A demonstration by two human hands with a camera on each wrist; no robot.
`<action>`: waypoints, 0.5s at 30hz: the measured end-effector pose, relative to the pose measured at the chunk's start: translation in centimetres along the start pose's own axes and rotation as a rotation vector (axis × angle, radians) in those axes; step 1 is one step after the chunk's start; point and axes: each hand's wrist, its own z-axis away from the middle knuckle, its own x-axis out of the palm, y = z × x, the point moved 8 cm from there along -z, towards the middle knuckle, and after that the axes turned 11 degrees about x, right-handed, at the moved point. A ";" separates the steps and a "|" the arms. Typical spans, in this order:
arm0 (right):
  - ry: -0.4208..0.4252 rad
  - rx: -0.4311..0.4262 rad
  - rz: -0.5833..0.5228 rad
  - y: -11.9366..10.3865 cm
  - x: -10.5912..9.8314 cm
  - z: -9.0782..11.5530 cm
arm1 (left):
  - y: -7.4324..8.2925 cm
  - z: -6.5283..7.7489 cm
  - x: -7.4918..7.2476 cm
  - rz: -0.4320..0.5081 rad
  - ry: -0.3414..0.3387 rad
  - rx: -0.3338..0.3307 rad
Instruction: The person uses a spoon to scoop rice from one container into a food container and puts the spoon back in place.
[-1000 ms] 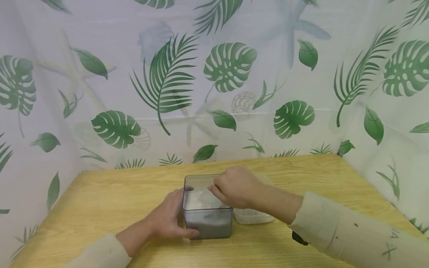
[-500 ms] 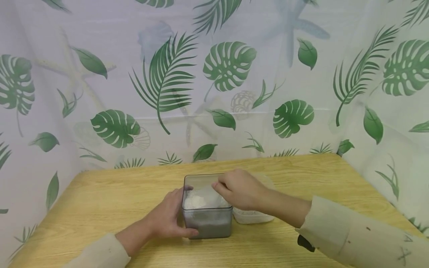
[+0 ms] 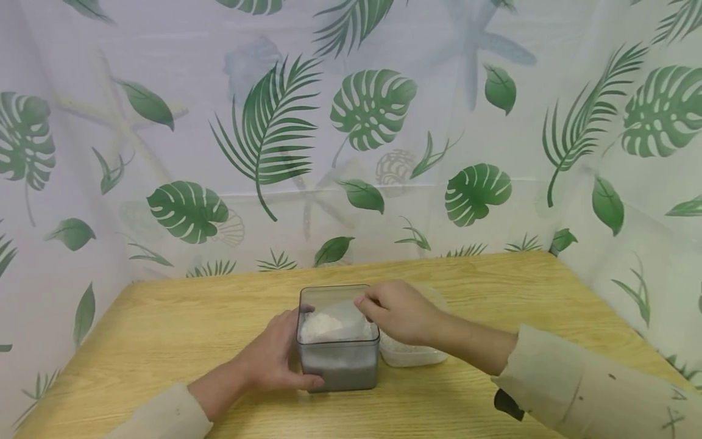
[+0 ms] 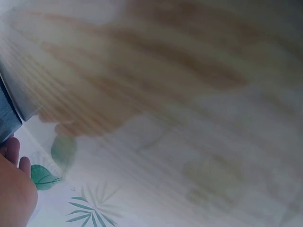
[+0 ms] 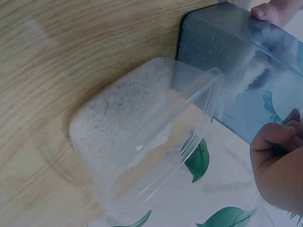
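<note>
A smoky-grey see-through storage box (image 3: 353,379) stands on the table with white rice (image 3: 317,329) inside. My left hand (image 3: 272,358) grips it from the left, thumb on the front wall and fingertips behind the far side. Over the box's right rim, my right hand (image 3: 404,314) pinches the handle of a translucent scoop (image 3: 344,315). The scoop's bowl is tilted inside the box, at the rice. The right wrist view shows the curled right fingers (image 5: 272,142) beside the box, with much of the scoop cut off by the frame's edge.
Right of the box, partly under my right forearm, stands a clear plastic tub (image 5: 215,75) holding more rice (image 5: 128,106). A wood-grain table (image 3: 208,323) bears everything. Leaf-printed white cloth (image 3: 307,231) rises behind the table and at both sides.
My right hand has shifted slightly right, and more of the scoop shows inside the box. Rice is now heaped at the scoop's left. The left hand keeps its grip on the box.
</note>
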 end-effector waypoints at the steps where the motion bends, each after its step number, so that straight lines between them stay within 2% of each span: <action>1: 0.001 0.002 0.000 0.1 0.0 -0.1 | 0.0 0.0 0.0 0.001 0.001 0.000; 15: 0.017 -0.006 -0.021 0.3 -0.3 -0.1 | 0.1 0.0 -0.3 -0.002 0.000 0.021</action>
